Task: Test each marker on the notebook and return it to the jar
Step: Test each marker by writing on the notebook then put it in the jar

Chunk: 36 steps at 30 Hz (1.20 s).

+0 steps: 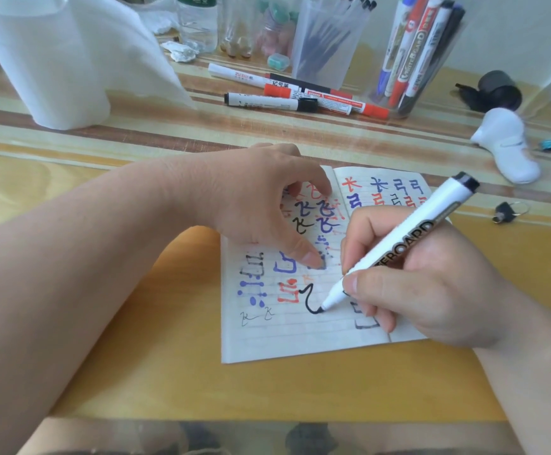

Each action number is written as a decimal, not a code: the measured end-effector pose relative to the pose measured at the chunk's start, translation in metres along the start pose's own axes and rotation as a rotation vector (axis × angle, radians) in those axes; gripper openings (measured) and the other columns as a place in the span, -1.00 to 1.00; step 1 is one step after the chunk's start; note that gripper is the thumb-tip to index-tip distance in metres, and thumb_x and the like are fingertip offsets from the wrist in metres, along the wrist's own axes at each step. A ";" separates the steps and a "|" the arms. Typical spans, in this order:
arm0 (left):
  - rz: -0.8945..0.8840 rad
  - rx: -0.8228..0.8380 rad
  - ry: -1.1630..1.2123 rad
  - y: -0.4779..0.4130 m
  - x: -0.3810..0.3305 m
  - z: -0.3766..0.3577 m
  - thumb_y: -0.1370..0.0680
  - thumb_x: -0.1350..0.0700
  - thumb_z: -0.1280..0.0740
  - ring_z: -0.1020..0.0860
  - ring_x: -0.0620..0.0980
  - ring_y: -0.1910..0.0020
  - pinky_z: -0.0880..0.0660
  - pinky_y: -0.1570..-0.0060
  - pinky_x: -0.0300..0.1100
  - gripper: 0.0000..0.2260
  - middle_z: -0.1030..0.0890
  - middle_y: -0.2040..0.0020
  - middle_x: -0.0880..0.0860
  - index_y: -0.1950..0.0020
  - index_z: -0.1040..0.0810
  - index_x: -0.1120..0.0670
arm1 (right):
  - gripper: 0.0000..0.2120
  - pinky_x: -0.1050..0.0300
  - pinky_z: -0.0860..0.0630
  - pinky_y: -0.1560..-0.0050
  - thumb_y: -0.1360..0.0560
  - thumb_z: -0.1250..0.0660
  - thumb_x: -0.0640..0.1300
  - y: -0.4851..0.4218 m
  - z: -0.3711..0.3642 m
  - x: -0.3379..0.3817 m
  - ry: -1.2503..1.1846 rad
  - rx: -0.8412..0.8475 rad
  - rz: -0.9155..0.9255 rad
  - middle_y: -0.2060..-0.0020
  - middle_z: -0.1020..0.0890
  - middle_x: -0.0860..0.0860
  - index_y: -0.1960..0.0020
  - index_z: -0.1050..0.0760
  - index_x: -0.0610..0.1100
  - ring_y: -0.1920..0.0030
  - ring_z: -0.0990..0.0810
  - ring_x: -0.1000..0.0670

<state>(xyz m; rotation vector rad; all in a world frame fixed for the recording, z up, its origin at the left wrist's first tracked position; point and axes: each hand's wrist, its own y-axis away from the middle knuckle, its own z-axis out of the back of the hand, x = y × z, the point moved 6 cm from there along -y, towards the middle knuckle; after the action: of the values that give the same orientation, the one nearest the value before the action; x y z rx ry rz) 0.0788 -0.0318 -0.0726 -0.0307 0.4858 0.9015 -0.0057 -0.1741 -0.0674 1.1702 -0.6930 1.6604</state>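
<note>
At centre frame the right hand (421, 277) pinches a light, stiff marker (395, 244) mid-barrel (smooth, likely slippery), tip on the notebook (267, 343); the left hand (261, 205) presses the page, fingers spread.

Centre: a notebook (267, 339) of matt, lined paper. Over it, a marker (398, 238) of smooth white plastic with a glossy black cap. The counter (169, 372) is shiny, with a wood-grain look. Upper right: a clear, glossy plastic jar (377, 93). Upper left: a soft, matt white paper roll (54, 67).
</note>
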 end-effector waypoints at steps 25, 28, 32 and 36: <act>0.010 -0.022 -0.009 0.001 0.000 0.000 -0.19 -0.48 -0.49 -0.43 -0.17 -0.09 -0.36 0.01 -0.25 -0.15 -0.41 -0.09 -0.25 -0.43 -0.35 -0.32 | -0.95 0.15 -0.33 0.58 -0.32 -0.33 -0.28 -0.003 0.004 -0.005 -0.025 -0.092 0.022 0.53 -0.45 -0.32 0.29 -0.46 -0.20 0.64 -0.43 -0.08; -0.031 -0.104 0.033 0.002 0.000 0.002 -0.33 -0.34 -0.52 -0.46 -0.30 0.05 -0.29 0.15 -0.44 -0.14 -0.45 -0.06 -0.22 -0.53 -0.20 -0.24 | -0.94 0.21 -0.30 0.57 -0.28 -0.28 -0.31 -0.005 0.010 -0.009 -0.114 -0.170 0.017 0.57 -0.44 -0.19 0.33 -0.41 -0.24 0.63 -0.37 -0.13; -0.101 -0.191 0.202 0.001 -0.003 0.005 -0.56 0.26 -0.26 -0.49 -0.28 0.24 -0.36 0.23 -0.34 -0.39 -0.51 -0.04 -0.15 -0.55 -0.16 -0.08 | -0.93 0.20 -0.28 0.53 -0.29 -0.32 -0.29 -0.004 0.028 0.005 -0.101 -0.314 0.132 0.59 -0.43 -0.09 0.33 -0.43 -0.23 0.55 -0.35 -0.17; -0.092 -0.283 0.248 0.002 -0.004 0.007 -0.61 0.34 -0.12 -0.55 -0.18 0.14 -0.45 0.15 -0.21 -0.52 -0.57 -0.03 -0.19 -0.46 -0.24 -0.06 | -0.89 0.20 -0.32 0.56 -0.24 -0.44 -0.15 -0.016 0.043 0.039 -0.040 -0.320 0.205 0.61 -0.44 -0.08 0.35 -0.50 -0.11 0.58 -0.39 -0.12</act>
<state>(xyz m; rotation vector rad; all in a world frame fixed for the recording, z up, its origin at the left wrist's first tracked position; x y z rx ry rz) 0.0777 -0.0320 -0.0639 -0.4237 0.5783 0.8748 0.0218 -0.1900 -0.0165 0.9287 -1.0910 1.6206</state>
